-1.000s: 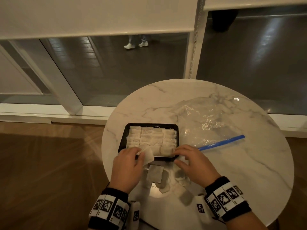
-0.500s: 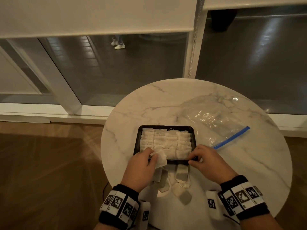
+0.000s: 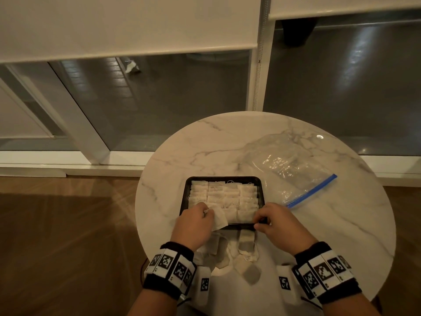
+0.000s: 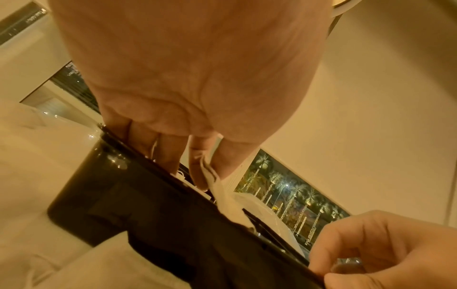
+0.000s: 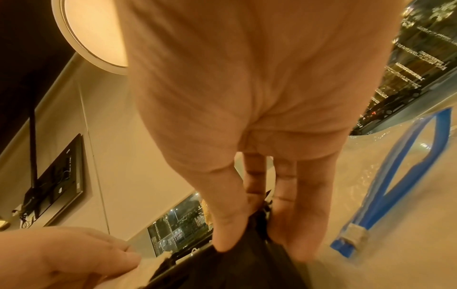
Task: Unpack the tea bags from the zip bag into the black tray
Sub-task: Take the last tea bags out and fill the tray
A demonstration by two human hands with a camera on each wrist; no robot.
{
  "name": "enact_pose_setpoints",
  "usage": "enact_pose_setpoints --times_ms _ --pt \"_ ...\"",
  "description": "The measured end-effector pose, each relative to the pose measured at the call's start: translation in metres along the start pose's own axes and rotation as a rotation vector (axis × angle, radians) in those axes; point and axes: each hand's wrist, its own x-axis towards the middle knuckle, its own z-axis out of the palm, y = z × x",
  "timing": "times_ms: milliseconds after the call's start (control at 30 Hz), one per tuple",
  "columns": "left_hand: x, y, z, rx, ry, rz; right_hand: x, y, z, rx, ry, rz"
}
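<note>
A black tray packed with rows of white tea bags sits mid-table. My left hand pinches one tea bag between thumb and fingers over the tray's near left corner; the left wrist view shows that tea bag hanging at the tray rim. My right hand pinches the tray's near right corner, thumb and fingers either side of the tray rim. The clear zip bag with a blue zip strip lies flat to the right. Several loose tea bags lie between my wrists.
The round marble table ends close behind my wrists and to the left of the tray. A wooden floor lies below at left. Windows with lowered blinds stand beyond the table.
The tray has shifted a little to the right with my right hand on its corner. My left hand carried the tea bag up onto the tray's near left corner.
</note>
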Motion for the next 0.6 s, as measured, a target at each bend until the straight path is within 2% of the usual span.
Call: enact_pose_setpoints --times_ms 100,233,367,500,600 --pt "-0.006 0.003 -0.005 -0.173 0.074 0.040 -0.002 -0.003 -0.002 0.008 0.019 0.025" --pt "-0.016 0.012 -0.007 -0.430 0.118 0.115 -0.004 -0.016 -0.008 -0.044 0.132 0.007" --pt "-0.023 0.026 -0.007 -0.682 0.080 0.161 -0.001 -0.035 -0.007 0.225 0.093 -0.085" --pt "-0.023 0.026 -0.006 -0.670 0.097 0.183 -0.002 -0.041 0.000 0.459 0.147 -0.107" --pt "-0.019 0.023 -0.002 -0.631 0.096 0.188 -0.003 -0.044 0.002 0.535 0.151 -0.088"
